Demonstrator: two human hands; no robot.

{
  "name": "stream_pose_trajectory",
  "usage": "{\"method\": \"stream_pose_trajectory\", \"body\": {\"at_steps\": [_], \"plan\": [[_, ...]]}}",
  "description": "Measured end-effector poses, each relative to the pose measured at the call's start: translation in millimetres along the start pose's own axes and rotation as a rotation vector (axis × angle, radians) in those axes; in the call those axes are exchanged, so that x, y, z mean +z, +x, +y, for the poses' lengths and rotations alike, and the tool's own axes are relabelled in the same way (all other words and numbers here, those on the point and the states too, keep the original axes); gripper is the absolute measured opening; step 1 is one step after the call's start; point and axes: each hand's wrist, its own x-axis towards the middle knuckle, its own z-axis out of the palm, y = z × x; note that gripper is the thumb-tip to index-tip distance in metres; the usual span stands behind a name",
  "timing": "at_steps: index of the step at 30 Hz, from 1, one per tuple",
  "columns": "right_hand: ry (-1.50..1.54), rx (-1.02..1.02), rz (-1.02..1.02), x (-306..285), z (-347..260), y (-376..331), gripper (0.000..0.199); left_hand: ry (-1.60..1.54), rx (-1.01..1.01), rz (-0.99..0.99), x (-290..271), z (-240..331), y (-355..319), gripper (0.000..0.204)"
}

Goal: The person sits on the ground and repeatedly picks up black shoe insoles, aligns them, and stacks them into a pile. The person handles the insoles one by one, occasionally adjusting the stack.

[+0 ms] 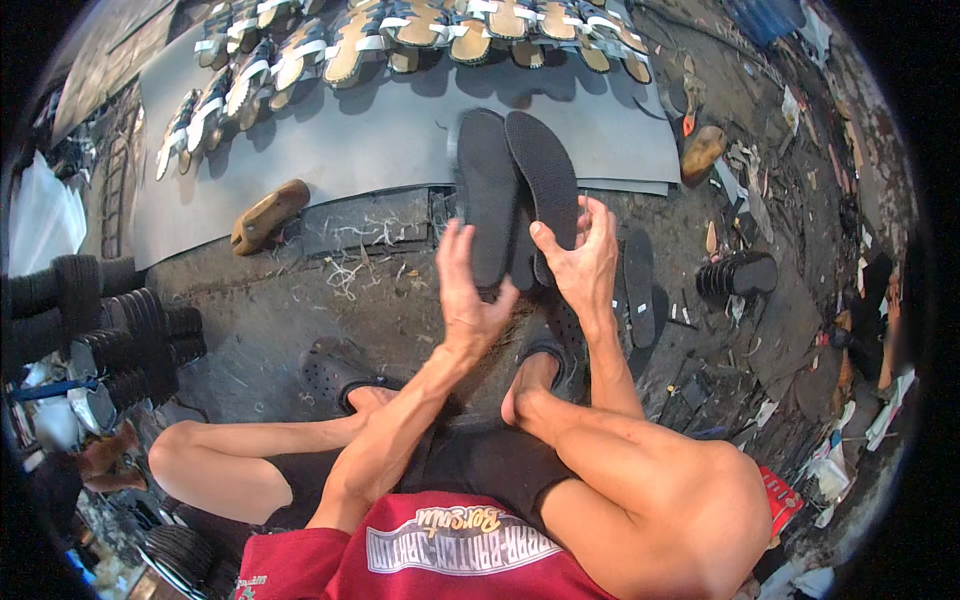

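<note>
In front of me, two long black shoe soles stand side by side, toe ends pointing away. My left hand [470,290] is slightly blurred; its fingers lie along the outer edge of the left sole [487,190] and its thumb is at the near end. With my right hand [582,258] I grip the right sole [543,165], thumb on its face and fingers round its outer edge. This sole has a fine textured surface and leans against the other. Between them, lower down, part of another dark piece shows, mostly hidden.
Rows of sandals [420,25] cover the far part of a grey sheet [350,130]. Wooden shoe lasts [270,217] lie left and right. Stacked black soles [130,330] stand at the left; another bundle [738,275] and a flat sole [638,285] lie right, among scraps.
</note>
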Motion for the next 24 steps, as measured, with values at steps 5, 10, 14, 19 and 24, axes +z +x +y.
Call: {"method": "stream_pose_trajectory", "body": {"at_steps": [5, 10, 14, 19, 24], "plan": [[-0.112, -0.105, 0.04, 10.7, -11.5, -19.2, 0.092, 0.35, -0.142, 0.281, -46.4, -47.4, 27.5, 0.093], [-0.234, -0.081, -0.067, 36.2, 3.1, -39.0, 0.094, 0.192, 0.08, 0.08, -35.1, -39.2, 87.9, 0.065], [-0.228, -0.066, -0.084, 39.6, 6.0, -41.1, 0.095, 0.027, 0.03, -0.208, 7.0, -50.5, 143.6, 0.076], [-0.237, -0.072, -0.111, 43.4, 2.6, -38.3, 0.098, 0.008, -0.045, -0.327, 11.4, -72.1, 167.0, 0.076], [-0.193, -0.068, -0.06, 44.6, 11.4, -39.7, 0.098, 0.0, -0.055, -0.358, 15.4, -61.9, 171.1, 0.076]]}}
